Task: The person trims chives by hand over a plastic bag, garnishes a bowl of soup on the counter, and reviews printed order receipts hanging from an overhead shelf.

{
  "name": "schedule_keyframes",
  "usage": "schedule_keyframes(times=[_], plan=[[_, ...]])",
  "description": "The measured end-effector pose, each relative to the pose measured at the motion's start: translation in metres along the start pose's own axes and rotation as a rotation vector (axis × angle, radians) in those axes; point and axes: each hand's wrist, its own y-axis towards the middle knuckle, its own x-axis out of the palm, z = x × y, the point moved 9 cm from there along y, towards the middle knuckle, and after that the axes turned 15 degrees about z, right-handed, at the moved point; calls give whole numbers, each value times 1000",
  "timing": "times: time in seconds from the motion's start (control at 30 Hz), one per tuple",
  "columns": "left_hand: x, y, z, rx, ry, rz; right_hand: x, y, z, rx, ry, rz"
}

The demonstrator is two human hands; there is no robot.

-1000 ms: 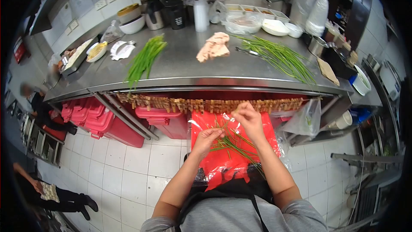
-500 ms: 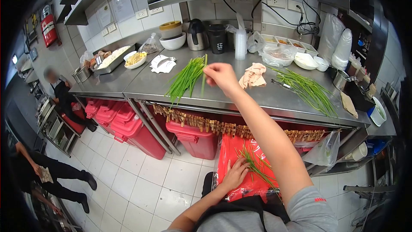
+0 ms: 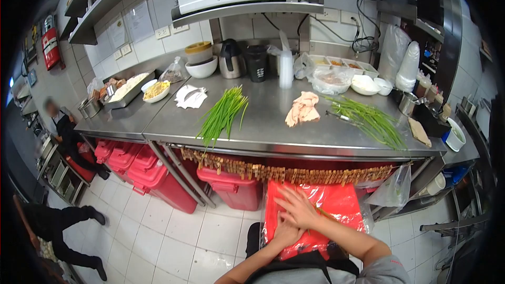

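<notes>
Over the red plastic bag (image 3: 342, 195) at my lap, my right hand (image 3: 300, 206) is stretched out with its fingers apart, and no object shows in it. It crosses over my left hand (image 3: 286, 233), whose fingers are mostly hidden beneath it. A few thin green stalks (image 3: 322, 212) peek out beside my right wrist; the rest are covered by my arm. On the steel counter, a neat bunch of chives (image 3: 225, 113) lies left of centre. A looser bunch of green stalks (image 3: 371, 120) lies to the right, near a crumpled pinkish cloth (image 3: 302, 109).
A string of wooden clothespins (image 3: 252, 170) hangs along the steel counter's (image 3: 263, 121) front edge. Red bins (image 3: 229, 186) stand below. Bowls, a thermal jug (image 3: 230, 59) and stacked cups (image 3: 285, 68) line the back. Two people are at the left, one nearby (image 3: 63, 226).
My right hand has come down from the chive bunch on the counter to the red bag, over my left hand. The stalk it held has left its fingers. The view has shifted slightly.
</notes>
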Motion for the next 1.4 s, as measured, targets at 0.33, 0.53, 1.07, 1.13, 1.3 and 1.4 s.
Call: schedule_keyframes(times=[0.33,0.53,1.07,1.13,1.3,1.4], plan=[[-31,1,10,23,-118,282,43,-139,113,395,-312,-282],[-37,27,-3,36,-77,374,58,-118,139,370,-273,-187],[-3,100,-68,6,-126,155,92,-74,210,649,-83,-449],[-16,106,-61,1,50,181,110,-83,224,617,-92,-359],[-13,114,-57,110,335,160,149,-138,252,764,-30,-731],[7,117,-59,11,320,-105,89,-124,226,694,119,-791]])
